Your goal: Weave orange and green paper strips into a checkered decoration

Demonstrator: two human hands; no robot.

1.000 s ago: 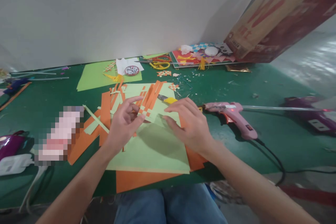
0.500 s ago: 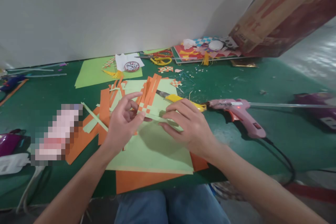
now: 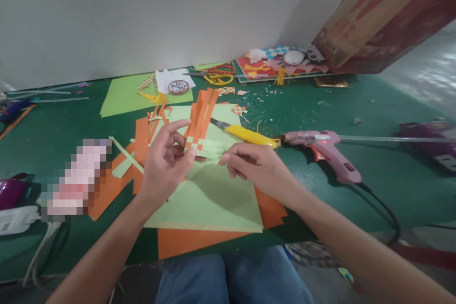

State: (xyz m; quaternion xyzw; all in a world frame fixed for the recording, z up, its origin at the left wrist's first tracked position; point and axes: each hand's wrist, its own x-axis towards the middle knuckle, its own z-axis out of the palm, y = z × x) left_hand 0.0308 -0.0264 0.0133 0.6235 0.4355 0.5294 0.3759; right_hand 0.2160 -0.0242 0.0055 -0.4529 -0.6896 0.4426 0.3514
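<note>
A small weave of paper strips [image 3: 195, 143], orange ones pointing away from me and pale green ones to the right, is pinched in my left hand [image 3: 166, 156]. Its orange strips [image 3: 204, 116] fan upward above the checkered part. My right hand [image 3: 251, 162] is closed at the free ends of the pale green strips [image 3: 213, 150], thumb and forefinger pressed together on them. Beneath both hands lies a stack of pale green paper sheets [image 3: 221, 204], over an orange sheet [image 3: 192, 242].
Right of the paper are a yellow utility knife [image 3: 249, 136] and a pink glue gun [image 3: 322, 145]. Scissors [image 3: 219, 78] lie behind. Orange paper pieces [image 3: 141, 145] and a pixelated object [image 3: 78, 180] are on the left. A cardboard box [image 3: 384, 19] stands back right.
My right hand has turned, its fingers now curled and pinched at the green strip ends. The woven piece stays in my left hand, tilted slightly more upright.
</note>
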